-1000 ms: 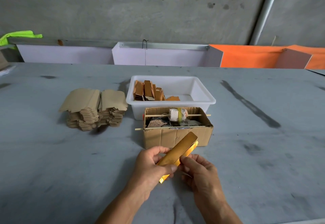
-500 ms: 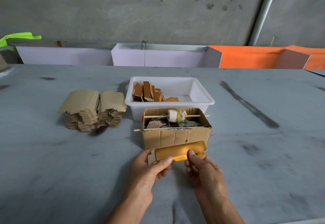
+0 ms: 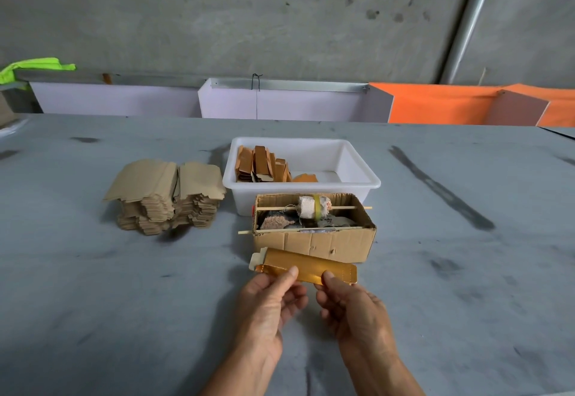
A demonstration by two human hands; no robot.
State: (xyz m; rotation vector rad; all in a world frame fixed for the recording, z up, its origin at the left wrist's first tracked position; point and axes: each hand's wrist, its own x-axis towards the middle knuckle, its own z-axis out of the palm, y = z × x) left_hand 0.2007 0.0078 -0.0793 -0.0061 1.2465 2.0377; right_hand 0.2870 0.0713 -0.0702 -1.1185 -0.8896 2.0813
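I am watching the left hand (image 3: 267, 305) and right hand (image 3: 354, 311) pinching a long flat golden cardboard sleeve (image 3: 308, 263) in their fingers (image 3: 291, 274), over the grey surface (image 3: 124, 302), just before the brown cardboard box (image 3: 326, 241).

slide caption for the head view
Left hand and right hand pinch a gold carton before a cardboard box and white tub.

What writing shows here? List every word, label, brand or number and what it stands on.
None: no readable text on the shiny gold flat card sleeve, the brown corrugated cardboard box, the white plastic tub or the stack of brown card blanks.
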